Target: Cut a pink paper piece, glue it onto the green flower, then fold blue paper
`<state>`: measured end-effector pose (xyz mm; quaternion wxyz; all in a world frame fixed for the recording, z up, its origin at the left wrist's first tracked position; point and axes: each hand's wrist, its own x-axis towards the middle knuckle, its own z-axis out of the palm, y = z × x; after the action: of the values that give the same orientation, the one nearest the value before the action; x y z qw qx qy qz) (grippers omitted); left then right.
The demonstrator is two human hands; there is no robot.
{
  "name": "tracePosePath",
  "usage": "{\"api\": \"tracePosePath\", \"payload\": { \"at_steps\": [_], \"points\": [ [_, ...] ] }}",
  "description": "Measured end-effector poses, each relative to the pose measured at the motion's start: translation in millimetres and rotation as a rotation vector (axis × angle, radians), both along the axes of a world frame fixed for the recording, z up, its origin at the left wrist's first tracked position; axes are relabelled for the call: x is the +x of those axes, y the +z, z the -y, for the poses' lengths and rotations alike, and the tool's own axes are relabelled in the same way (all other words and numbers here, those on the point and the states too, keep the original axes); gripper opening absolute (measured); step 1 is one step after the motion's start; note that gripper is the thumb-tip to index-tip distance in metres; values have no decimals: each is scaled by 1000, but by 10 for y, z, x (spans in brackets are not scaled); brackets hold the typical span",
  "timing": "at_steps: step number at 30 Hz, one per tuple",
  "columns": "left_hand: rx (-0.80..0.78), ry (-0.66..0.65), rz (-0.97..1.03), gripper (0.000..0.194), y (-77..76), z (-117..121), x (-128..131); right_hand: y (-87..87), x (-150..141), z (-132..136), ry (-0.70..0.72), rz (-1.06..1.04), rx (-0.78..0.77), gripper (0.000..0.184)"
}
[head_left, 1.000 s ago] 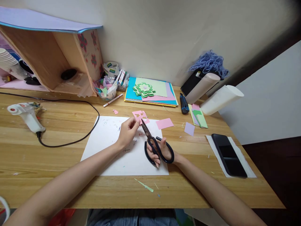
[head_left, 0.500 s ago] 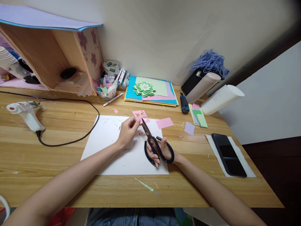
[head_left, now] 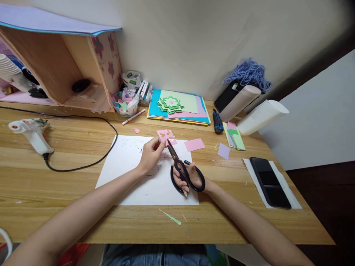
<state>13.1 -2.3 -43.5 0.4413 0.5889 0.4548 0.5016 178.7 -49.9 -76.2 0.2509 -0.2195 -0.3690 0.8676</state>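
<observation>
my left grip (head_left: 150, 153) is pinching, thumb against fingers, above the white sheet (head_left: 155, 190); whether a small piece is sitting between the fingertips, i cannot tell. just behind them, the pink cut-out paper (head_left: 163, 135) is lying across the sheet's far edge. my right grip (head_left: 195, 178) is clasping the scissors (head_left: 175, 158), palm turning upward, fingers and thumb occupying the black handle loops. the blade tips are pointing away from me, just beside the left fingertips; any gap between the blades is proving too fine to read.

for neat snipping, i am judging that the scissors should be working in short bites near their tips, the left grip feeding and turning the paper while the fingertips are keeping off the cutting line.

around this, a pink strip (head_left: 194, 145) and a lilac square (head_left: 223, 151) are lying to the right, tiny pink cut-outs (head_left: 137, 130) to the left. a green layered flower (head_left: 169, 105) is resting on the coloured paper stack (head_left: 206, 118). the glue gun (head_left: 34, 138) is occupying the tabletop (head_left: 138, 227) at far left, its black cord (head_left: 117, 135) looping near the sheet's corner. the cut-out paper itself is standing closest in the blades' way.
</observation>
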Motion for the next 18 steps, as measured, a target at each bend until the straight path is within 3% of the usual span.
{"api": "tracePosePath", "payload": {
  "at_steps": [8, 18],
  "points": [
    [-29, 5, 44, 28, -1, -11, 5, -60, 14, -8, 7, -17, -8, 67],
    [-164, -100, 45, 30, -29, -5, -15, -33, -24, 14, -85, 18, 79, 70]
  ]
}}
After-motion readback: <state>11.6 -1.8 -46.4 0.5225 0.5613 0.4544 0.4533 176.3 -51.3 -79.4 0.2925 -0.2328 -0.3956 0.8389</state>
